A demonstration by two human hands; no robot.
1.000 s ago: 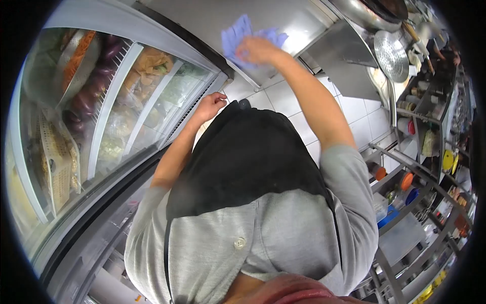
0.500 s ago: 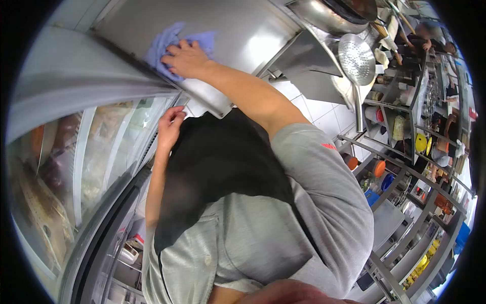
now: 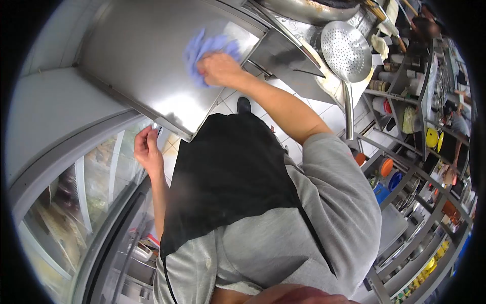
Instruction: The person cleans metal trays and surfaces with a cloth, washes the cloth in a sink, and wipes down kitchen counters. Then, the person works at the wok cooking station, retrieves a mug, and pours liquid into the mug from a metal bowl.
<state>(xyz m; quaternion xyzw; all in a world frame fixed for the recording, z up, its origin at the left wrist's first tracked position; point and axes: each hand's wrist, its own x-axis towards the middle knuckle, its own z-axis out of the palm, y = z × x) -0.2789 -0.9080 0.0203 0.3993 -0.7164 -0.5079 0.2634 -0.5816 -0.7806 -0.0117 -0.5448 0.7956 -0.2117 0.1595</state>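
My right hand (image 3: 220, 69) presses a crumpled blue-violet cloth (image 3: 197, 53) onto a stainless steel worktop (image 3: 131, 55), near its right side. The fingers are closed over the cloth and partly hidden in its folds. Low on the left, my left hand (image 3: 149, 148) has its fingers curled and its thumb close against them. Its fingertips are beside the raised front edge of the worktop, by a small dark-and-white item. Whether they grip that item or the edge, I cannot make out.
A glass-doored fridge (image 3: 96, 177) with packed food stands at left. A perforated skimmer (image 3: 346, 52) lies at upper right, below a large wok (image 3: 309, 10). Metal shelving (image 3: 405, 238) with containers runs along the right. Other people are at the far right. White floor tiles (image 3: 304, 96) show.
My right hand has slid the cloth rightward across the worktop. My left hand has shifted left and down in view, still with curled fingers. The whole view has turned slightly.
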